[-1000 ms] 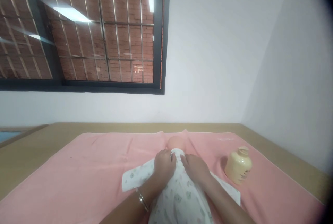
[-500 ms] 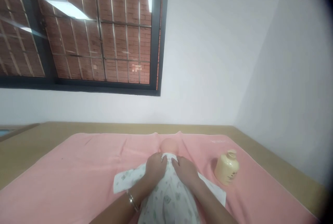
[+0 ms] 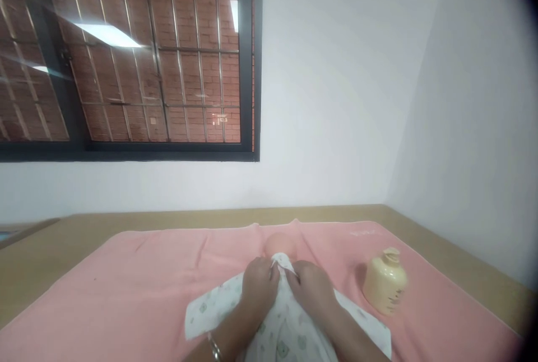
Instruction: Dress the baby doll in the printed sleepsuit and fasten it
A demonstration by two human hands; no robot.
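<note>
the left hand [image 3: 259, 284] and the right hand [image 3: 311, 286] are pinching the white patterned garment [image 3: 288, 331] at its neckline [image 3: 282, 261], thumbs facing each other, just on the near side of what seems to be a doll's head [image 3: 281, 243]. the sleeves are spreading out nearer than the head, to its left and right, and a yellow bottle [image 3: 385, 284] is standing to its right on the pink cloth [image 3: 143, 289]. handling this well is probably calling for level grips, gentle and even tension, and fabric that isn't bunching against the head.
</note>
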